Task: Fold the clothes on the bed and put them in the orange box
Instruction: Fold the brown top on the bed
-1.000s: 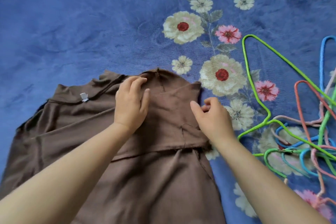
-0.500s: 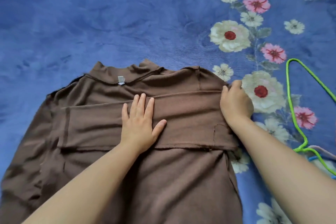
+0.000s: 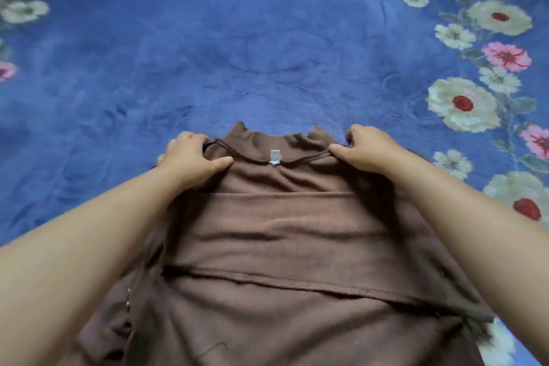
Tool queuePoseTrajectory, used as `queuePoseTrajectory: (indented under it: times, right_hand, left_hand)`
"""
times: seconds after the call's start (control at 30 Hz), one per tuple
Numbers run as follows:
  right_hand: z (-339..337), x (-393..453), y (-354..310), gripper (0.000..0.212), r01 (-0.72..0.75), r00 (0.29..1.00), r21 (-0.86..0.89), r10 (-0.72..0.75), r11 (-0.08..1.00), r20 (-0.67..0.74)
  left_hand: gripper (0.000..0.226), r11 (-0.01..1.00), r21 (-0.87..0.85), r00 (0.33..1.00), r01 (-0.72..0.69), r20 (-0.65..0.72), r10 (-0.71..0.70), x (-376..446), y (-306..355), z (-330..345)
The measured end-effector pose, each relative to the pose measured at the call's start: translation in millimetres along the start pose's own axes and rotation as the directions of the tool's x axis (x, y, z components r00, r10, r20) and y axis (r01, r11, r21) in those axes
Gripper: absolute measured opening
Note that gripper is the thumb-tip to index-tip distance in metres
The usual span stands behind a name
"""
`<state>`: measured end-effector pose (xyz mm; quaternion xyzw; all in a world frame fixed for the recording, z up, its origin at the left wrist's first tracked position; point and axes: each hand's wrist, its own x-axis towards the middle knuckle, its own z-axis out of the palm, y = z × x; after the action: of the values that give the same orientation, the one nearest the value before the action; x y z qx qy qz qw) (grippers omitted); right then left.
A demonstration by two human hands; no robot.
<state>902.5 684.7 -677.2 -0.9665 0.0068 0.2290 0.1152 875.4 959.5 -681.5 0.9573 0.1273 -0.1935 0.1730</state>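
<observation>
Left hand (image 3: 190, 157) and right hand (image 3: 368, 151) both pinching brown garment (image 3: 267, 246) shoulders (label facing up), on blue floral blanket (image 3: 267, 38)

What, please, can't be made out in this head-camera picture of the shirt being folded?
- Orange box: nowhere in the head view.
- Brown garment: lower part cut off by the bottom edge; its sides lie under both forearms.
- Left hand and right hand: fingertips curl under the shoulders.
- Neck tag: too small to read.
</observation>
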Motion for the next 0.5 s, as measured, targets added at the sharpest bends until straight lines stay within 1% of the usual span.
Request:
queuePoseTrajectory:
  times: [0.03,0.07,0.1,0.13,0.17,0.2,0.23,0.27,0.33,0.37,0.4,0.43,0.47,0.5]
  right_hand:
    - [-3,2,-3,0.041,0.031,0.998,-0.029,-0.030,0.999,0.056]
    - [-5,4,-4,0.034,0.067,0.994,-0.029,-0.064,0.997,0.084]
    - [-9,5,-5,0.025,0.093,0.994,0.001,-0.093,0.996,0.059]
    - [-13,5,-5,0.016,0.102,0.995,0.056,-0.101,0.993,-0.014]
    - [-18,6,-4,0.011,0.110,0.988,0.116,-0.096,0.987,-0.122]
    - [-21,8,-3,0.009,0.120,0.969,0.165,-0.079,0.979,-0.234]
    - [-23,11,-3,0.009,0.124,0.945,0.183,-0.060,0.975,-0.322]
    - [-23,13,-3,0.008,0.120,0.929,0.176,-0.048,0.977,-0.367]
    - [-18,17,-3,0.004,0.106,0.912,0.175,-0.026,0.979,-0.409]
    - [-13,20,-4,0.009,0.106,0.906,0.178,-0.021,0.978,-0.422]
    - [-8,21,-6,0.015,0.102,0.911,0.166,-0.025,0.981,-0.412]
    - [-3,22,-6,0.022,0.082,0.928,0.133,-0.027,0.988,-0.372]
    - [0,23,-8,0.030,0.037,0.955,0.091,-0.009,0.995,-0.297]
    - [0,25,-9,0.041,-0.028,0.978,0.066,0.041,0.997,-0.204]
  left_hand:
    - [0.036,0.999,-0.030,1.000,-0.018,0.014,0.018,3,-5,-2]
    - [0.023,0.995,-0.097,1.000,-0.029,0.006,0.029,3,-6,-4]
    - [0.019,0.978,-0.203,0.999,-0.039,-0.014,0.037,4,-5,-8]
    - [0.022,0.955,-0.290,0.998,-0.061,-0.044,0.050,5,-3,-10]
    - [0.023,0.933,-0.348,0.994,-0.088,-0.087,0.062,8,0,-13]
    - [0.022,0.921,-0.371,0.988,-0.121,-0.138,0.074,10,2,-14]
    - [0.019,0.920,-0.368,0.982,-0.137,-0.173,0.077,13,4,-15]
    - [0.016,0.928,-0.349,0.980,-0.132,-0.189,0.068,16,5,-14]
    - [0.013,0.963,-0.251,0.982,-0.097,-0.181,0.051,19,6,-6]
    - [0.015,0.979,-0.185,0.984,-0.090,-0.171,0.058,20,5,0]
    - [0.019,0.989,-0.123,0.985,-0.087,-0.160,0.066,20,5,5]
    - [0.021,0.994,-0.078,0.986,-0.080,-0.150,0.068,20,4,9]
    - [0.021,0.996,-0.057,0.988,-0.074,-0.138,0.066,21,5,10]
    - [0.021,0.996,-0.061,0.992,-0.069,-0.112,0.062,22,5,9]
